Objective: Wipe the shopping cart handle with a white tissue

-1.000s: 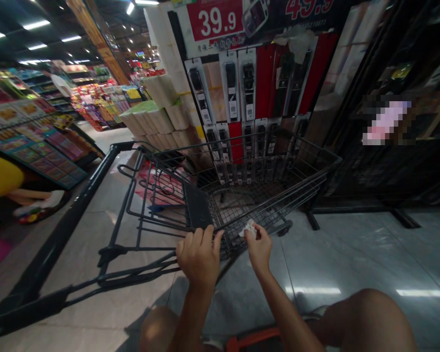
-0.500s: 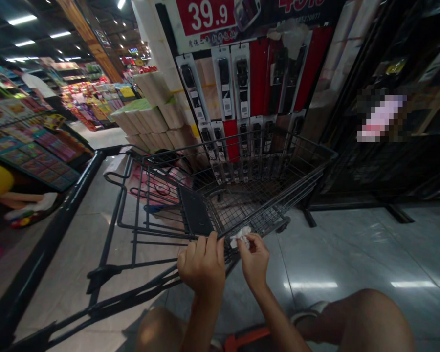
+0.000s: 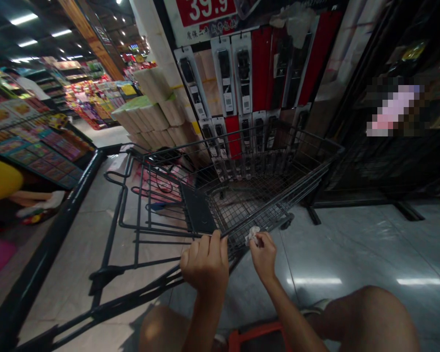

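Observation:
A dark metal shopping cart (image 3: 200, 208) stands in front of me, its handlebar (image 3: 58, 225) at the left and its wire basket reaching toward the racks. My left hand (image 3: 206, 264) is wrapped over the cart's near side rail. Just right of it, my right hand (image 3: 264, 256) pinches a crumpled white tissue (image 3: 253, 235) against or very close to the same side's wires. The fingertips partly cover the tissue; whether it touches the wire I cannot tell.
Behind the cart stands a display rack (image 3: 238, 98) of packaged straps, with stacked paper packs (image 3: 146, 112) on its left. A dark rack foot (image 3: 311, 215) rests on the tiles at right. An orange-red stool (image 3: 258, 332) is below me. A person (image 3: 31, 85) is far left.
My right hand has shifted a little to the right with the tissue, away from my left hand. The left hand keeps its hold on the rail. The view has moved slightly.

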`<state>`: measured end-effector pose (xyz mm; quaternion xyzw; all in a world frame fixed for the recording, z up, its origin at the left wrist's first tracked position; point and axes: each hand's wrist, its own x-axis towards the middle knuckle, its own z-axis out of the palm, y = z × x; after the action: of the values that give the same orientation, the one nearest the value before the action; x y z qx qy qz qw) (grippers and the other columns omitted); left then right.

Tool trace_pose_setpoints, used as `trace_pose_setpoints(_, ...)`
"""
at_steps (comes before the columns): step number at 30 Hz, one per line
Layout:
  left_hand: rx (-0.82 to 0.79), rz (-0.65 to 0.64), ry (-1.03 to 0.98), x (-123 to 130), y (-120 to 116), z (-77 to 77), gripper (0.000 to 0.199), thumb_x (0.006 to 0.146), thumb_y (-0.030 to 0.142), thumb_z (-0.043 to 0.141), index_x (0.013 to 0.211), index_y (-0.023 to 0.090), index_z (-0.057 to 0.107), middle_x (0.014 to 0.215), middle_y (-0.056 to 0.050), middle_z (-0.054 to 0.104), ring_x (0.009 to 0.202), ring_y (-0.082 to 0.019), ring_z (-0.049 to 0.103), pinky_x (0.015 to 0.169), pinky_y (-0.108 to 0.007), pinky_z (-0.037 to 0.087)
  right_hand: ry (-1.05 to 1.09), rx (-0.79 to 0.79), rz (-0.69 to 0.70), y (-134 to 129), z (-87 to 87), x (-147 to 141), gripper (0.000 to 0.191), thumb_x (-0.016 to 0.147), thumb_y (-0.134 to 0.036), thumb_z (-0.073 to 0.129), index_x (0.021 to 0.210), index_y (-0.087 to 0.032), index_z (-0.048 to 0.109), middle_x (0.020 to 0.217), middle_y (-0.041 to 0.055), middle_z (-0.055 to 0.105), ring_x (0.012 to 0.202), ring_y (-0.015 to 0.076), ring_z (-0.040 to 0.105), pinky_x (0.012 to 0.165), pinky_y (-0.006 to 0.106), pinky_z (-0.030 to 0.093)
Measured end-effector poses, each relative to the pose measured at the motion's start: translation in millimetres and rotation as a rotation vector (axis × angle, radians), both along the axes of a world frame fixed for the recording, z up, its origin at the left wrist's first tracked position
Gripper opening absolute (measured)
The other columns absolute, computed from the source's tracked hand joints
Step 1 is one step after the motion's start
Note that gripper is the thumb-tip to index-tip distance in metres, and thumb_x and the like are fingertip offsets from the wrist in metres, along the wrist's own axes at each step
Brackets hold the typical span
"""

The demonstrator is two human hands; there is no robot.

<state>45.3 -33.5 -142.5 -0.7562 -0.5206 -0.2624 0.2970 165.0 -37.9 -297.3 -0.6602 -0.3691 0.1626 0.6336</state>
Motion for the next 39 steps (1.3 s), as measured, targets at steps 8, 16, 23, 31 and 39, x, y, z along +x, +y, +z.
trace_pose_setpoints(8, 0.062, -0.02, -0.002, 4, 3, -3.2, 0.015, 0.08, 0.032, 0.061, 0.087, 0.019, 0.062, 0.061, 0.0, 0.058, 0.062, -0.017, 0.043, 0.06, -0.032, 0.024, 0.412, -0.16, -0.062, 13, -15.8, 14, 0.016, 0.057, -0.029, 0.063, 0.067, -0.016, 0.063, 0.059, -0.0005, 0.059, 0.057, 0.0147, 0.053, 0.056, 0.026, 0.042)
trace_pose_setpoints(16, 0.017, -0.008, -0.005, 6, 3, -2.5, 0.016, 0.083, 0.033, 0.058, 0.09, 0.019, 0.062, 0.064, 0.0, 0.057, 0.064, -0.017, 0.043, 0.061, -0.033, 0.024, 0.719, -0.155, 0.007, 14, 17.8, -1, 0.023, 0.055, -0.036, 0.064, 0.062, -0.019, 0.05, 0.051, -0.0016, 0.06, 0.045, 0.016, 0.059, 0.043, 0.026, 0.046)
trace_pose_setpoints(23, -0.178, 0.002, 0.051, 2, -4, -0.5, 0.029, 0.084, 0.034, 0.054, 0.109, 0.02, 0.06, 0.076, -0.004, 0.056, 0.074, -0.02, 0.044, 0.063, -0.034, 0.024, 0.834, -0.053, 0.09, 5, 66.9, -16, 0.021, 0.053, -0.031, 0.069, 0.063, -0.018, 0.055, 0.054, -0.0025, 0.062, 0.044, 0.0136, 0.059, 0.042, 0.022, 0.044)
trace_pose_setpoints(31, -0.205, -0.001, 0.054, 4, -6, 3.5, 0.026, 0.086, 0.029, 0.051, 0.109, 0.021, 0.061, 0.074, -0.003, 0.056, 0.073, -0.02, 0.044, 0.064, -0.034, 0.025, 0.272, 0.044, 0.199, -8, 93.7, -26, 0.012, 0.075, -0.026, 0.057, 0.07, -0.017, 0.064, 0.067, 0.0003, 0.06, 0.062, 0.0122, 0.053, 0.058, 0.023, 0.043)
trace_pose_setpoints(39, -0.193, -0.005, 0.054, 4, -7, 4.2, 0.026, 0.087, 0.031, 0.051, 0.108, 0.021, 0.061, 0.073, -0.003, 0.057, 0.073, -0.019, 0.045, 0.063, -0.033, 0.024, 0.068, -0.046, 0.092, -10, 45.8, -21, 0.014, 0.076, -0.023, 0.054, 0.064, -0.018, 0.061, 0.062, -0.0017, 0.052, 0.058, 0.0114, 0.045, 0.057, 0.022, 0.036)
